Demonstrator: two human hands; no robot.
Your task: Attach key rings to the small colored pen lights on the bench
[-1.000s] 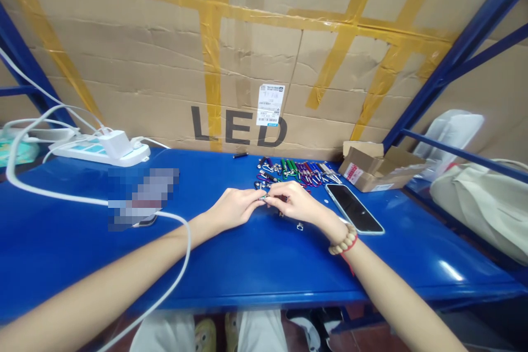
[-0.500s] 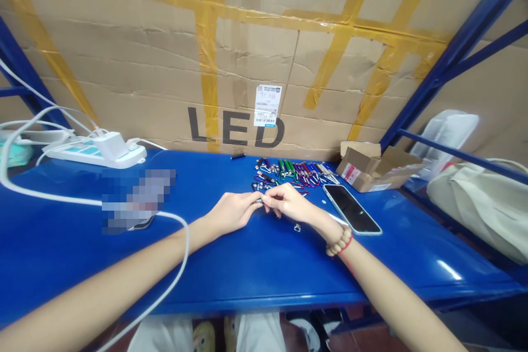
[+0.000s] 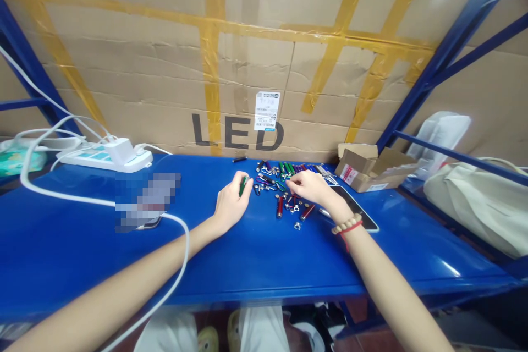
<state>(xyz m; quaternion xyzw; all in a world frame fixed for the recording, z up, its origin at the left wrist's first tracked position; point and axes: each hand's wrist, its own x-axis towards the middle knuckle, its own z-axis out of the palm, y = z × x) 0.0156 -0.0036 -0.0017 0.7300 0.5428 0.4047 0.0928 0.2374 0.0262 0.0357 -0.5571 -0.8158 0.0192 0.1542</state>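
Observation:
My left hand (image 3: 234, 201) is closed around a short green tube (image 3: 243, 186), which looks like a small keychain flashlight body. My right hand (image 3: 310, 187) is over the loose parts, fingers curled together and pointing down; whatever is in them is hidden. Beneath and in front of it lie a red tube (image 3: 280, 207), another red tube (image 3: 307, 212) and several small silver pieces (image 3: 297, 225). Behind the hands sit several green tubes (image 3: 286, 168) and a black tube with a carabiner clip (image 3: 266, 180).
A phone (image 3: 363, 214) lies partly under my right wrist. Beyond it stands an open small carton (image 3: 373, 168). At left are a white power strip (image 3: 103, 157), a blurred-out object (image 3: 152, 198) and a white cable (image 3: 74, 198) crossing over my left forearm. A large cardboard box (image 3: 157, 77) closes off the back.
My hands have parted: the left moved slightly left and up with the green tube, the right moved right over the parts. Red tubes and small pieces are now uncovered.

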